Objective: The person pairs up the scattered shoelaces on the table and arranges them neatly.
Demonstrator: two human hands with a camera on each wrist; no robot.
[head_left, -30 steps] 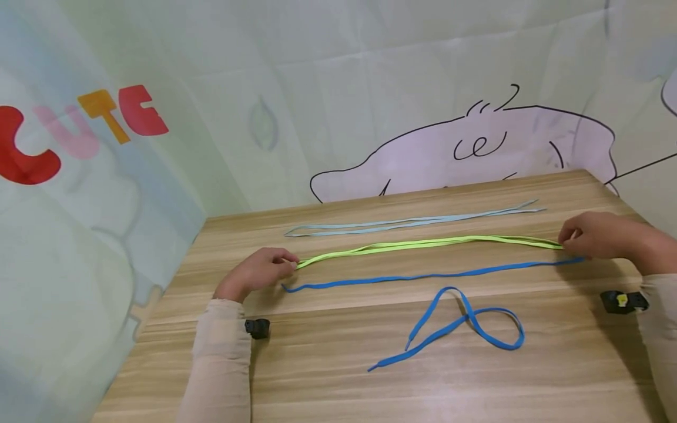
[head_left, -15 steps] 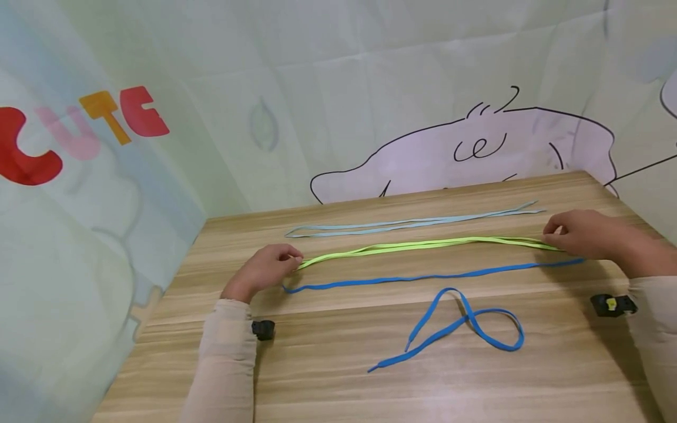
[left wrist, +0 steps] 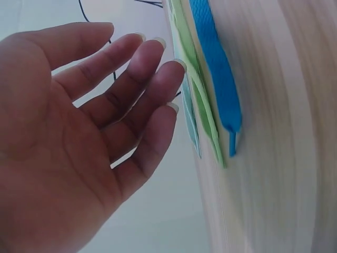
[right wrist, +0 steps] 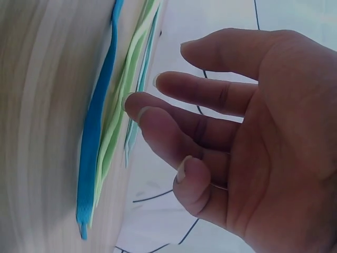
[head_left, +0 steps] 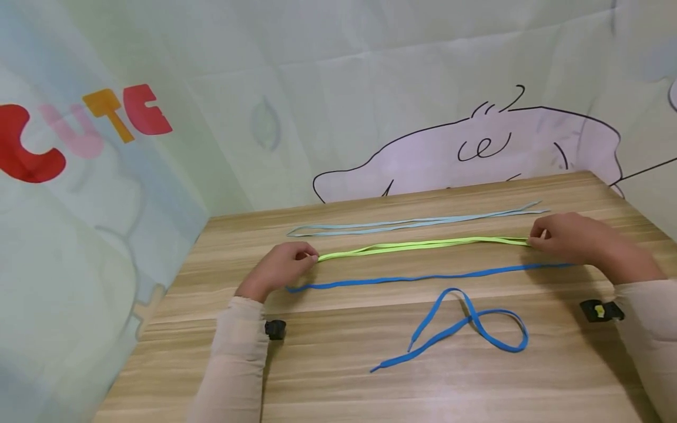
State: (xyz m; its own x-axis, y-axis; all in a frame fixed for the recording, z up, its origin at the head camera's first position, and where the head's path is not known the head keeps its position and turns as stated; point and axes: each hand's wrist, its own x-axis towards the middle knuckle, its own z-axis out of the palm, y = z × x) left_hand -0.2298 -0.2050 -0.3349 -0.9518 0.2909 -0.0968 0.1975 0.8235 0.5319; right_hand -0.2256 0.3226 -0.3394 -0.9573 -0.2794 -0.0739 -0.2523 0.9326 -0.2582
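A folded neon-green shoelace (head_left: 433, 244) lies stretched across the wooden table. My left hand (head_left: 282, 265) is at its left end and my right hand (head_left: 573, 239) is near its right end. In the left wrist view, the left fingers (left wrist: 158, 79) are loosely bent, with the thumb apart and nothing held. The right fingers (right wrist: 174, 132) look just as relaxed in the right wrist view, close beside the green lace. Whether fingertips touch the lace is unclear. Nearer me lies a straight blue shoelace (head_left: 402, 279), its right end partly behind my right hand.
A pale-blue folded shoelace (head_left: 402, 224) lies behind the green one. In front, another blue shoelace (head_left: 444, 335) lies in a loose loop. A printed cloth (head_left: 238, 117) hangs behind the table (head_left: 317, 364). Small black devices (head_left: 275, 329) sit at both wrists.
Both hands have moved inward along the green shoelace, the left one rightward and the right one leftward. The laces stay nearly where they were.
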